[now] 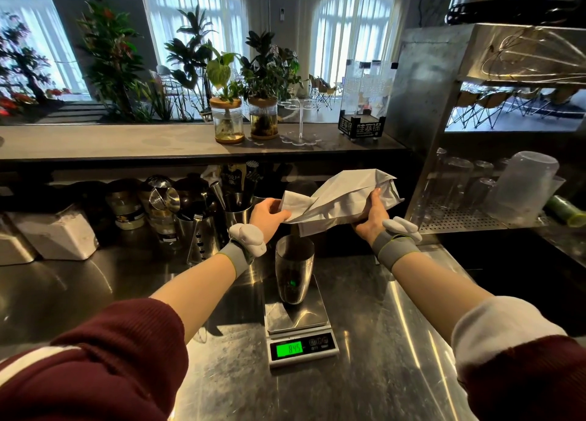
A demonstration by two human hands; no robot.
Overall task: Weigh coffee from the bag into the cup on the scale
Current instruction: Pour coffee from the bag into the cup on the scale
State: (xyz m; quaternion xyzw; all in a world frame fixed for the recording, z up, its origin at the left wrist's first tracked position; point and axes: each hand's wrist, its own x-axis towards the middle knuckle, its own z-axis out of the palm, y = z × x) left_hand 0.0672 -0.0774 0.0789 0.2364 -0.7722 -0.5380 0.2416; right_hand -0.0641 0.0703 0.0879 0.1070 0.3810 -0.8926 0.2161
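Bag (pixel 341 200) in my hands: matt white, creased, paper-like. Cup (pixel 294 268): polished metal, glossy. Scale (pixel 299 325): brushed steel platform, lit green display. Counter (pixel 396 341): scuffed stainless steel, reflective. My sleeves (pixel 104 363): ribbed maroon knit.

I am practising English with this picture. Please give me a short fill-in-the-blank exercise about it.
1. Both hands, left and right, hold a white ____.
2. The metal cup stands on the ____.
3. The scale's display glows ____.
4. The bag is tilted above the ____.

Missing words: bag; scale; green; cup
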